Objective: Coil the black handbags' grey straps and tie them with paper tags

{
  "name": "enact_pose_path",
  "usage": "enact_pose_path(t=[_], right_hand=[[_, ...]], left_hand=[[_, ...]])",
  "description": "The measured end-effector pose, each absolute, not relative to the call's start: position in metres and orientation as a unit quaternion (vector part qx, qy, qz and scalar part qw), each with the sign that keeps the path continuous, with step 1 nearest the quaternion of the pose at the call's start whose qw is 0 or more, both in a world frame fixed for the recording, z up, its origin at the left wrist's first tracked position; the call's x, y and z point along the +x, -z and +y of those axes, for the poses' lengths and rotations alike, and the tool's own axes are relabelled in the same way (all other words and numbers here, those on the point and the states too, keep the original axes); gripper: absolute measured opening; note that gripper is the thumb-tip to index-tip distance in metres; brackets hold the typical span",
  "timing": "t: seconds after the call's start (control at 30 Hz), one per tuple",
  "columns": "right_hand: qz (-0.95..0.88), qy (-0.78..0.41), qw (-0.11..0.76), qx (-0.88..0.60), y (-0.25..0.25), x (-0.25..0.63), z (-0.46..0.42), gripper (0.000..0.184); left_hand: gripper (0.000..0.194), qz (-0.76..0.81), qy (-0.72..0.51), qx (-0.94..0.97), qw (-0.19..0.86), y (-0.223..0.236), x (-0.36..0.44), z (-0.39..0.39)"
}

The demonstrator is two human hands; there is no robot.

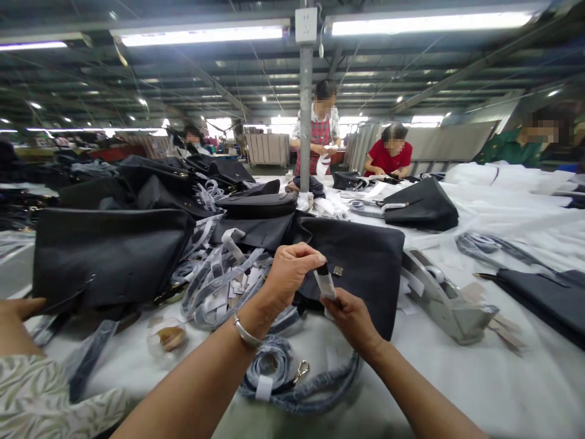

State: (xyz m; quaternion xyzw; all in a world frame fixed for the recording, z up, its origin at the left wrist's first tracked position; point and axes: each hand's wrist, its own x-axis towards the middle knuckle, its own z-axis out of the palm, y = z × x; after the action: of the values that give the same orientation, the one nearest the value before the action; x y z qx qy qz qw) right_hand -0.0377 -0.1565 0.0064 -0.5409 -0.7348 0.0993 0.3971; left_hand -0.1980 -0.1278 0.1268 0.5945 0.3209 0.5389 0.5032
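Observation:
My left hand [295, 268] pinches the black tip of a short strap [325, 284] partly covered in a whitish, translucent wrap. Lower down, my right hand [354, 320] has its fingers closed on the wrap's other end. Just behind both hands lies a black handbag [365, 256] with a small gold clasp plate [338, 271] on its front. Below my wrists, a coiled shoulder strap [269, 366] in clear plastic rests on the table, its gold hook [301, 370] showing.
To the right stands a grey tape dispenser [450, 305], with another black bag [548, 299] beyond it. Plastic-wrapped straps [219, 286] and piled black bags fill the left. A co-worker's hand [21, 310] touches a bag [109, 256] there. A post [306, 116] rises behind.

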Motion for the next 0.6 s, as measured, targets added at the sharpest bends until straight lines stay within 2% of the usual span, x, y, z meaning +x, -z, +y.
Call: enact_pose_path(t=[0.1,0.17,0.33,0.4,0.47,0.53,0.6], right_hand=[[-0.716,0.001,0.327,-0.617,0.002,-0.043,-0.159,0.016],[-0.720,0.027,0.298,-0.626,0.004,-0.048,-0.165,0.009],[-0.754,-0.022,0.270,-0.598,0.015,-0.045,-0.183,0.050],[-0.747,-0.007,0.312,-0.588,0.019,-0.031,-0.189,0.054],[-0.711,0.043,0.386,-0.586,0.020,-0.011,-0.195,0.048],[-0.643,0.093,0.453,-0.610,0.021,0.011,-0.199,0.045],[-0.548,0.089,0.503,-0.662,0.023,0.029,-0.201,0.051]], left_hand=[[0.015,0.296,-0.578,0.552,0.524,-0.127,-0.191,-0.116],[0.019,0.290,-0.601,0.537,0.515,-0.127,-0.186,-0.108],[0.025,0.328,-0.575,0.631,0.404,-0.116,-0.169,-0.079],[0.026,0.361,-0.542,0.680,0.337,-0.110,-0.162,-0.066],[0.026,0.382,-0.506,0.714,0.298,-0.102,-0.154,-0.053],[0.023,0.385,-0.476,0.735,0.292,-0.092,-0.144,-0.041],[0.019,0.382,-0.455,0.749,0.294,-0.079,-0.133,-0.029]])
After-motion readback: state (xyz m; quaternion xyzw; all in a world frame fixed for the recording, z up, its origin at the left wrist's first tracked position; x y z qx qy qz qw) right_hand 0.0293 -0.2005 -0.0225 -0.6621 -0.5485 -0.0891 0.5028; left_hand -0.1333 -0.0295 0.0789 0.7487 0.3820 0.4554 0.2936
